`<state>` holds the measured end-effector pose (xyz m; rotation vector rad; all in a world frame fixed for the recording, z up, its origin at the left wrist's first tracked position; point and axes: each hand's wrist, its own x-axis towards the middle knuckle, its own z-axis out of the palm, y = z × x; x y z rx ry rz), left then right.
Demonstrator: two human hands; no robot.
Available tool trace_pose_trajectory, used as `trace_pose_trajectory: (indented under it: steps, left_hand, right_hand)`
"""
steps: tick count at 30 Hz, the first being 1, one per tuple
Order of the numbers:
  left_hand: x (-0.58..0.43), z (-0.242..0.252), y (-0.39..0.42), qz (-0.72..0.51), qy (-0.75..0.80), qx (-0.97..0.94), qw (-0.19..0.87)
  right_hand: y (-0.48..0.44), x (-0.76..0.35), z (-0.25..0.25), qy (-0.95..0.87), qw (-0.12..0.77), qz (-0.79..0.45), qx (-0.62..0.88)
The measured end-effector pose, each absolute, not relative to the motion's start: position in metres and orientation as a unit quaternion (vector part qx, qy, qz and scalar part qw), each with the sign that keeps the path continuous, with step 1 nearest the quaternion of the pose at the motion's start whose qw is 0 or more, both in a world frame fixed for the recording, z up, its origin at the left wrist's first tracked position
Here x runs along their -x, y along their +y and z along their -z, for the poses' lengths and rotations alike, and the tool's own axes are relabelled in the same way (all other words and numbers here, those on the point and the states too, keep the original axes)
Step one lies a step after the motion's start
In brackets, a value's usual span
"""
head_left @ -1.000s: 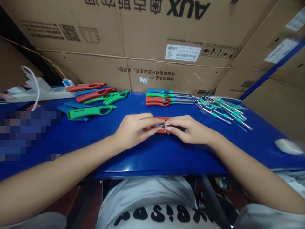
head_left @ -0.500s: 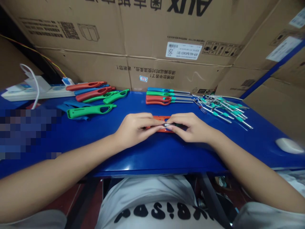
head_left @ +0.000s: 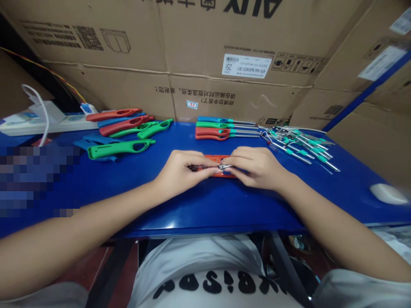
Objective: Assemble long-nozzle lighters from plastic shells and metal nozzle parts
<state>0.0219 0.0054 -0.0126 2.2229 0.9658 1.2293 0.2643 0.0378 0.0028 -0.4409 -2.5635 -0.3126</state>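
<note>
Evidently, left hand point(head_left: 182, 172): fingertips pinched on small silvery metal part point(head_left: 225, 166)
Right hand point(head_left: 257, 167): fingertips pinched around its right end
Beneath both: orange plastic shell point(head_left: 218, 157)

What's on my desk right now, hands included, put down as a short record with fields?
Left hand: thumb and fingertips pinching a small metal piece, too small to identify
Right hand: fingers closed on the same piece
Beneath hands: orange lighter casing
Surface: blue table
Left: red, blue and green lighter casings; white power strip
Beyond hands: row of lighters with metal rods
Right: heap of metal rods with teal parts
Backdrop: printed cardboard
</note>
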Motion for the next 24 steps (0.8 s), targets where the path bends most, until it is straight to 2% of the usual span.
trace_pose_trajectory:
  steps: [13,20,24]
  left_hand:
    - [-0.0262,0.0109,0.008,-0.414,0.4,-0.727,0.375]
    - [-0.0279,0.0097,0.0107,-0.375,0.421,-0.675,0.476]
    - [-0.0295,0.0111,0.0114,-0.373,0.423,-0.651,0.507]
  right_hand:
    - [0.0349,-0.2634,-0.0036,-0.933,0.236,0.237,0.136]
    - [0.0334,-0.2638,-0.0034,-0.958,0.194,0.137,0.161]
    - [0.0346,-0.2637,-0.0038,-0.96,0.213,0.068,0.171]
